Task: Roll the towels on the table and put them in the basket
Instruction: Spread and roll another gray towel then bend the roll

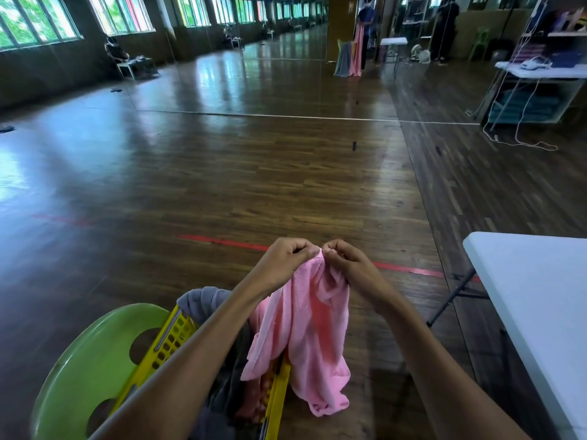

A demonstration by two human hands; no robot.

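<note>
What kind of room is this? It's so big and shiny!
Probably a dance studio or practice hall: a wide wooden floor, what looks like a mirror wall at the far end, and a long row of windows.

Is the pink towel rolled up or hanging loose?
Loose. The pink towel hangs unrolled, pinched at its top by the left hand and right hand.

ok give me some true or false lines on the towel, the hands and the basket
1. The left hand and the right hand both pinch the pink towel at its top edge. True.
2. The pink towel is rolled tight. False: it hangs loose, unrolled.
3. The yellow basket sits on a green chair. True.
4. The basket holds nothing. False: a grey towel lies in it.
5. The pink towel lies on the white table. False: it is held in the air.
</note>
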